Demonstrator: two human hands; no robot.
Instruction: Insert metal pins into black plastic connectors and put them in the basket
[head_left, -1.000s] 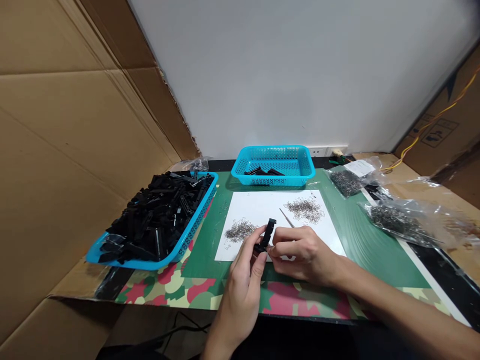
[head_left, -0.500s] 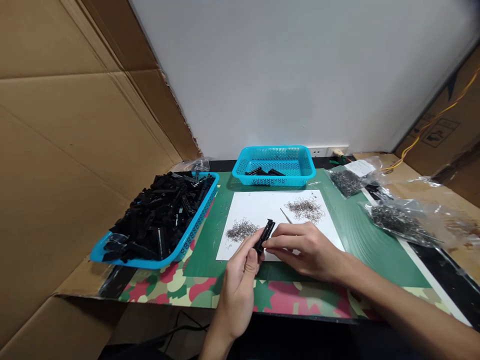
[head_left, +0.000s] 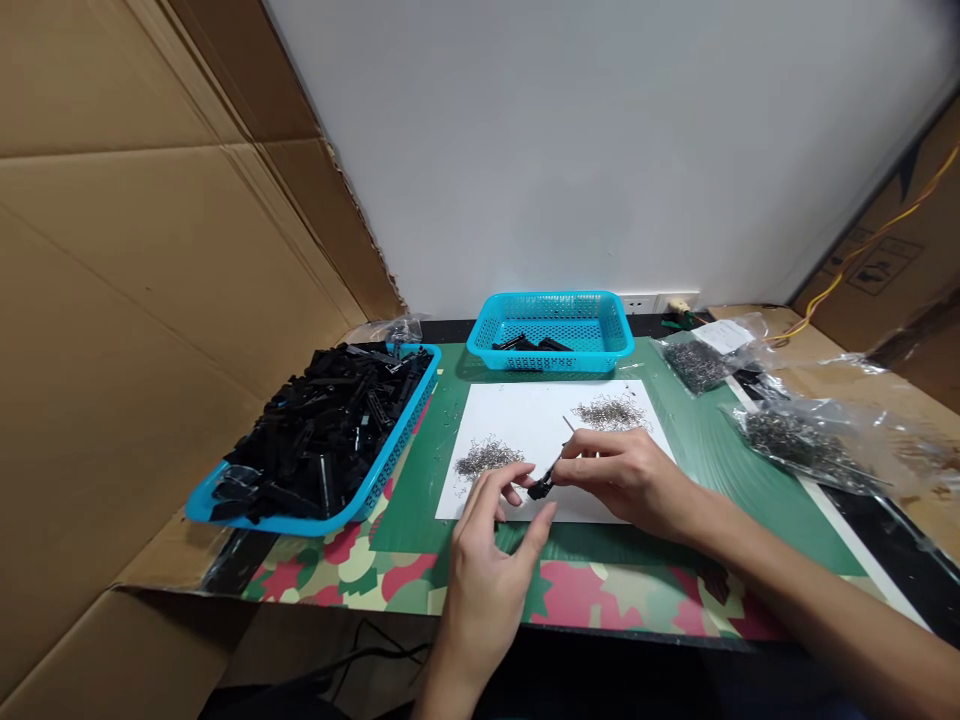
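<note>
My right hand point(head_left: 630, 474) pinches a black part point(head_left: 538, 490), partly hiding it; my left hand point(head_left: 489, 552) gapes beside it, touch unclear; white paper point(head_left: 517, 412) spreads beyond.

Below frame centre, white sheet point(head_left: 517, 418) passable between wire piles point(head_left: 486, 458); small basket point(head_left: 551, 362) blocks above, left hand point(head_left: 491, 555) below.

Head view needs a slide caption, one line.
Right hand holds a black part over white paper bearing two metal piles; left hand open beside the part.
</note>
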